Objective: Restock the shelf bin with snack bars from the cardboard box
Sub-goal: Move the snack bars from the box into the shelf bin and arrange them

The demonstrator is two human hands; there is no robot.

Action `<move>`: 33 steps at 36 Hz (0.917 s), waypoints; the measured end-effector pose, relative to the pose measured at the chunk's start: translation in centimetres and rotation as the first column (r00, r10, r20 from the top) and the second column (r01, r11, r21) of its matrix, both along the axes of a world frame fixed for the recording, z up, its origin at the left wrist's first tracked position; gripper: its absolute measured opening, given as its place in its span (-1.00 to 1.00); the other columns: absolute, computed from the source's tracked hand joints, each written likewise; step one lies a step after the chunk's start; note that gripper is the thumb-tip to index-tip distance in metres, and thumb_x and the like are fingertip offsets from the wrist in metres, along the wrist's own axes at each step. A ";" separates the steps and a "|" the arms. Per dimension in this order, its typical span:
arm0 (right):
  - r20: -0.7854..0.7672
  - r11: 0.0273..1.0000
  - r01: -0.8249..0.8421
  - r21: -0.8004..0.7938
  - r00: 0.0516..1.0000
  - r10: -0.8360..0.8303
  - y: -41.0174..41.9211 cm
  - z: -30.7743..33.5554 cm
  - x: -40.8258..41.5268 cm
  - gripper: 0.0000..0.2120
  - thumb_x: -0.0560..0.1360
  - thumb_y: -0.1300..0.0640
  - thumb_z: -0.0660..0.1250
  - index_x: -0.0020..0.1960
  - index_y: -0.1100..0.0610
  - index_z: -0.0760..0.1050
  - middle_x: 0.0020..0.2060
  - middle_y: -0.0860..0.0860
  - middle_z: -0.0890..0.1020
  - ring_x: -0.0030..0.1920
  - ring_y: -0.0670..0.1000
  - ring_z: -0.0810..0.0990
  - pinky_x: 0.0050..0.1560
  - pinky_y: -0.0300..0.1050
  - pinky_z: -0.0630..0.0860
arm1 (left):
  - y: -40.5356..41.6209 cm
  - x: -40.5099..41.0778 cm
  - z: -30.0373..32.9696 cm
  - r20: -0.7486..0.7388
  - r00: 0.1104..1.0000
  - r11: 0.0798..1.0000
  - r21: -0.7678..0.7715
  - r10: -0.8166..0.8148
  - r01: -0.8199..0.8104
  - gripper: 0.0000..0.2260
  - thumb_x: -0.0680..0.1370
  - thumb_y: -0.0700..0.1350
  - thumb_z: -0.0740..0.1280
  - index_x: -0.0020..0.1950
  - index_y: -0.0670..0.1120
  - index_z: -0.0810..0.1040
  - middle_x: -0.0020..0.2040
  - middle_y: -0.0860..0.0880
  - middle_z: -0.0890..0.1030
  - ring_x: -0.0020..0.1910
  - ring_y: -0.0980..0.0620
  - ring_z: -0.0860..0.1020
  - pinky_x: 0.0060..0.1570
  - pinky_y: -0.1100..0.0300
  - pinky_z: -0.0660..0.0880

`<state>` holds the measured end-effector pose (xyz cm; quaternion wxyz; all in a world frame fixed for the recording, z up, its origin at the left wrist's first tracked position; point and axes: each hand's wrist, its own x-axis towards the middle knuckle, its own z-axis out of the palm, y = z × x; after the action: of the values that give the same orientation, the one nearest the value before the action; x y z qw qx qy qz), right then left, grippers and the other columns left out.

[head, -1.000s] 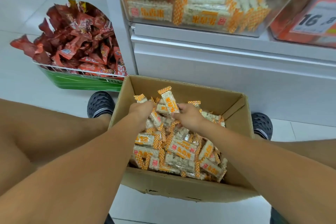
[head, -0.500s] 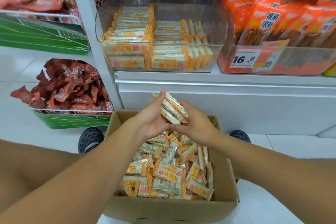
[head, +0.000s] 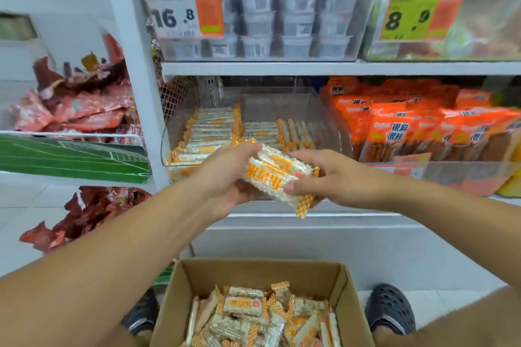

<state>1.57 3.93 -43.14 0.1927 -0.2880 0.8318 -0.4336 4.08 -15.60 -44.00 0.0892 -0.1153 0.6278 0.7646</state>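
A shop aisle with white shelving (head: 282, 68) fills the view, its tiers stocked with stacked clear cups (head: 282, 8), orange snack packets (head: 408, 127) to the right and red wrappers (head: 79, 104) in a wire basket to the left. Low in front sits the open cardboard box (head: 346, 298), still well filled with loose snack bars (head: 253, 315), a dark shoe on either side of it. On the middle shelf stands the clear shelf bin (head: 332, 124), with neat rows of bars on its left and middle and bare space on its right. Just before the bin's front wall, the left hand (head: 225, 175) cups a small stack of snack bars (head: 276, 175) from below, fingers curled round it, while the right hand (head: 335, 177) pinches the stack's other end. The step in hand looks like carrying a handful to the bin; next it likely needs lifting over the front wall and laying flat, aligned with the rows, without letting bars slip
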 end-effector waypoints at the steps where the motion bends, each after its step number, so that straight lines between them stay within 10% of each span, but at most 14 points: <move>1: -0.010 1.000 -0.003 -0.007 1.000 0.003 0.0 0.0 -0.5 -0.72 0.51 0.02 0.45 0.19 0.04 0.55 0.00 0.04 0.66 -0.02 0.01 0.66 -0.01 -0.01 0.64 | 0.0 -0.4 -0.1 -0.034 0.999 1.000 -0.010 0.016 -0.016 -0.68 0.60 -0.04 0.31 0.27 -0.21 0.51 0.07 -0.23 0.68 -0.01 -0.16 0.69 -0.20 0.00 0.67; 10: -0.173 0.996 -0.019 0.083 0.984 0.034 -0.2 0.6 -4.4 -0.51 0.42 0.13 0.57 0.27 -0.01 0.48 0.02 -0.02 0.66 -0.01 0.05 0.66 0.03 0.05 0.62 | 0.4 -4.1 0.0 -0.142 0.985 0.993 0.080 0.099 -0.089 -0.76 0.54 -0.08 0.41 0.17 -0.07 0.49 -0.05 -0.17 0.68 -0.20 -0.07 0.66 -0.17 0.00 0.66; 13: -0.191 0.994 0.001 0.105 0.981 0.019 0.2 0.9 -5.2 -0.32 0.39 0.12 0.59 0.39 -0.08 0.33 0.17 -0.12 0.58 0.10 -0.15 0.60 0.05 -0.22 0.57 | 0.3 -4.6 -0.1 -0.116 0.992 0.996 0.077 0.057 -0.048 -0.70 0.55 -0.06 0.36 0.25 -0.15 0.53 0.07 -0.22 0.68 -0.12 -0.07 0.65 -0.10 0.03 0.65; 16: -0.150 0.993 0.005 0.116 0.989 0.012 0.0 1.1 -5.3 -0.38 0.39 0.10 0.58 0.32 -0.09 0.33 0.12 -0.10 0.59 -0.05 -0.15 0.64 -0.22 -0.26 0.59 | 0.3 -4.9 -0.4 -0.067 0.996 0.992 0.119 0.060 -0.052 -0.73 0.57 -0.10 0.32 0.24 -0.17 0.53 0.05 -0.22 0.69 -0.07 -0.10 0.66 -0.05 -0.01 0.65; 19: -0.317 0.987 0.074 0.143 0.948 -0.025 -0.5 1.0 -5.8 -0.49 0.33 -0.01 0.61 0.20 -0.08 0.48 0.01 -0.09 0.64 -0.08 -0.06 0.66 -0.05 0.03 0.62 | 0.0 -5.1 -0.6 -0.028 0.993 0.984 0.143 0.111 -0.106 -0.70 0.58 -0.08 0.32 0.27 -0.19 0.52 0.08 -0.23 0.68 0.04 -0.15 0.68 -0.05 -0.02 0.66; 28: -0.570 0.984 0.119 0.130 0.821 -0.024 -1.8 1.2 -5.4 -0.47 0.39 -0.11 0.54 0.31 -0.01 0.54 0.11 -0.16 0.66 0.07 -0.19 0.60 0.10 -0.19 0.50 | -0.3 -4.4 -0.1 -0.164 0.972 0.980 0.128 0.170 -0.149 -0.63 0.54 -0.09 0.42 0.30 -0.16 0.48 0.07 -0.15 0.69 -0.10 -0.05 0.69 -0.05 -0.02 0.65; 31: -0.511 0.988 0.116 0.106 0.858 -0.046 -1.7 1.8 -6.1 -0.59 0.42 -0.09 0.51 0.23 -0.03 0.57 -0.02 -0.14 0.69 -0.04 -0.15 0.65 0.01 -0.09 0.57 | -1.4 -4.1 1.8 -0.283 0.954 0.986 -0.097 0.100 -0.133 -0.46 0.41 0.25 0.43 0.25 -0.05 0.50 0.04 -0.02 0.70 -0.04 0.05 0.69 0.01 -0.01 0.63; 33: -0.501 0.967 0.207 0.148 0.859 -0.107 -1.9 2.1 -7.5 -0.61 0.41 -0.13 0.49 0.17 -0.01 0.60 -0.07 -0.11 0.69 -0.10 -0.13 0.65 -0.02 0.01 0.59 | -4.0 -5.0 2.3 -0.475 0.879 0.766 -0.575 -0.027 -0.287 -0.41 0.41 0.44 0.27 0.25 0.06 0.51 0.12 0.09 0.64 0.08 0.12 0.61 0.10 0.09 0.51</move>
<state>-5.97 2.03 -41.06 -0.0328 -0.2986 0.9128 -0.2767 -0.89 -19.60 -41.74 -0.1595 0.0000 0.8396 0.5193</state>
